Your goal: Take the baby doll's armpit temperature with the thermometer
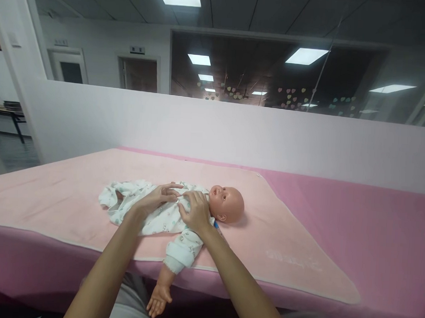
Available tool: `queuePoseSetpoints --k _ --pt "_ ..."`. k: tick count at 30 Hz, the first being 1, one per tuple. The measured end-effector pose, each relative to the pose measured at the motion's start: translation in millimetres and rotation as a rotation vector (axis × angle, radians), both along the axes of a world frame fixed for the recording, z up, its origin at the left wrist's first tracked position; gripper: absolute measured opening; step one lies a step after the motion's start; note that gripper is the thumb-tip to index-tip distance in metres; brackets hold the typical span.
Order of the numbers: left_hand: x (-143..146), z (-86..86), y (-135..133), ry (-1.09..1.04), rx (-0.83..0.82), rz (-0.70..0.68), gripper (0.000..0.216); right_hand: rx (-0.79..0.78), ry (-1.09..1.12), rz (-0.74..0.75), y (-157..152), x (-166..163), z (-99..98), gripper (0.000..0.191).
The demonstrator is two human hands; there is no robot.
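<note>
A baby doll (228, 205) lies on its back on a pale pink mat (293, 250), head to the right. It wears a white printed romper (161, 223). My left hand (159, 197) rests on the doll's belly, its fingers closed on the romper's front. Beside it, my right hand (196, 210) is at the chest, with bent fingers and thumb gripping the cloth close to the neck. A small white spot, perhaps a fastener, shows between the hands. The doll's near arm (161, 290) hangs over the table's front edge, its sleeve bunched above the wrist.
Under the mat is a pink table cover (390, 246). A low white wall (235, 134) with glass above it runs along the back. Something small and blue (216, 224) shows by the doll's shoulder. Far left, a desk (6, 113) stands beyond a doorway.
</note>
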State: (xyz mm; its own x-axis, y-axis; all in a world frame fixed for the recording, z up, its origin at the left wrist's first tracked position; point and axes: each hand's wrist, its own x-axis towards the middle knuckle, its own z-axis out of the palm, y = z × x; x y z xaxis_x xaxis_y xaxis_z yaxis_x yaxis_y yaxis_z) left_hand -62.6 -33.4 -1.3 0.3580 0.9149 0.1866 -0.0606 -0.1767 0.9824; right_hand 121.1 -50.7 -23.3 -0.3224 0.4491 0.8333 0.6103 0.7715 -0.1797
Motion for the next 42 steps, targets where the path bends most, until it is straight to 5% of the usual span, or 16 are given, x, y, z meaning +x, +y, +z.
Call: queuePoseSetpoints --k 42 --pt "3.8 -0.5 -0.3 -0.071 0.024 -0.028 0.053 0.053 -0.183 -0.029 7.4 -6.2 -3.1 0.012"
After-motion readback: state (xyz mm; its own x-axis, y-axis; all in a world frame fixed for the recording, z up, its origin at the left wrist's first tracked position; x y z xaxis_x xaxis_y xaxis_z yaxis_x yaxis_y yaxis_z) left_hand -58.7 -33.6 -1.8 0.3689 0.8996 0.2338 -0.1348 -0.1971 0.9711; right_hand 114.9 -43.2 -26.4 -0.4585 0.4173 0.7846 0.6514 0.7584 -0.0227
